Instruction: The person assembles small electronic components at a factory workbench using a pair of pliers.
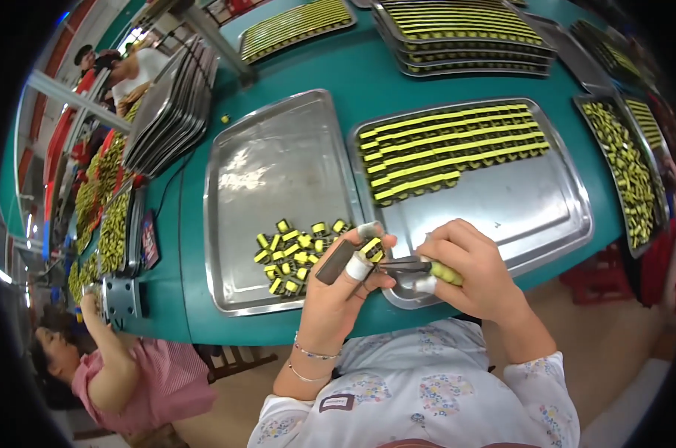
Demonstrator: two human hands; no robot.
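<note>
My left hand [332,302] has its fingers closed round a small yellow-and-black coil-like part [371,249]. A dark flat block [335,261] also lies in its grip. In my right hand [478,275] is a thin pointed metal tool with a yellow-green grip [446,273]; its tip reaches to the small part. White tape wraps several of my fingers. Beneath and left of my left hand, a metal tray [278,164] carries a loose heap of similar parts [286,261]. Another metal tray [517,205], beyond my right hand, has such parts set in neat rows [450,149].
Stacked filled trays [465,33] stand at the back, with another filled tray [297,30] beside them. A tray of loose parts [621,172] lies far right. Upright empty trays [170,108] lean at left. A person in pink [151,377] sits lower left.
</note>
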